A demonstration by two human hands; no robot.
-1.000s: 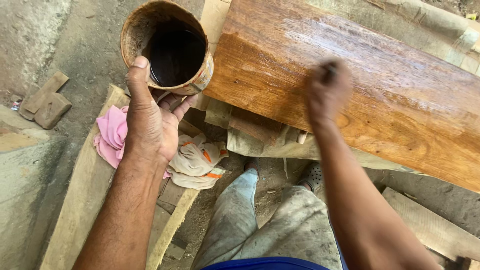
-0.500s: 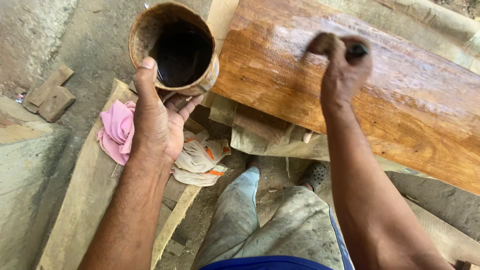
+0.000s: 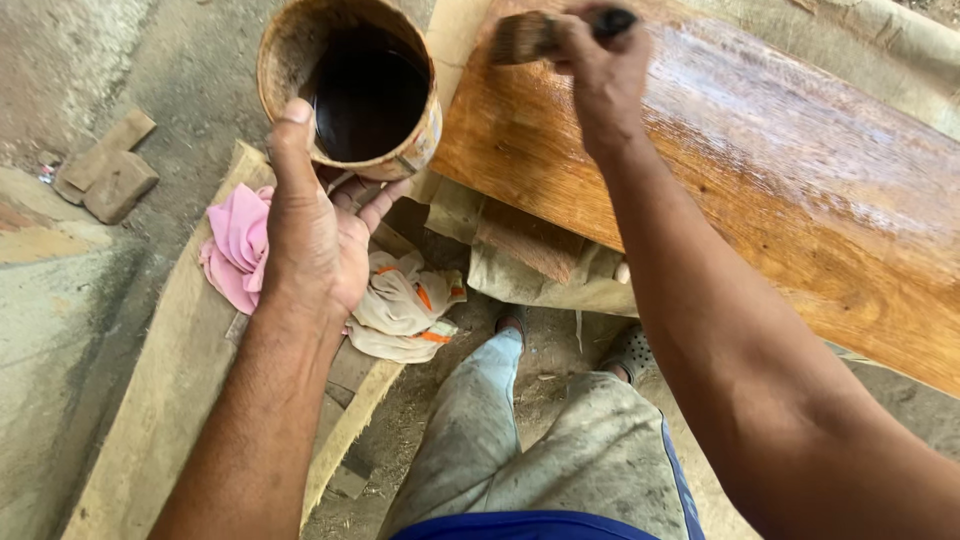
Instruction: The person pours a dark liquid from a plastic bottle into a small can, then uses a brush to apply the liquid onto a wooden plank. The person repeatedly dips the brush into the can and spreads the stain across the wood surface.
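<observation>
Your left hand (image 3: 312, 235) grips a round, stained tin can (image 3: 348, 88) of dark brown liquid from below, thumb up its side. Your right hand (image 3: 598, 75) holds a black-handled bristle brush (image 3: 545, 33) against the near end of the glossy, wet reddish-brown wooden plank (image 3: 760, 190). A crumpled pink cloth (image 3: 235, 245) lies on a pale timber board (image 3: 160, 400) beneath the can.

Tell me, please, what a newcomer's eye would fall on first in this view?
Most striking is the glossy, wet-looking orange-brown wooden plank slanting across the upper right, with the right hand holding a brush at its upper end. Next is the stained round container of dark liquid, gripped by the left hand at top centre. Below it, a pink rag lies on a pale board.
</observation>
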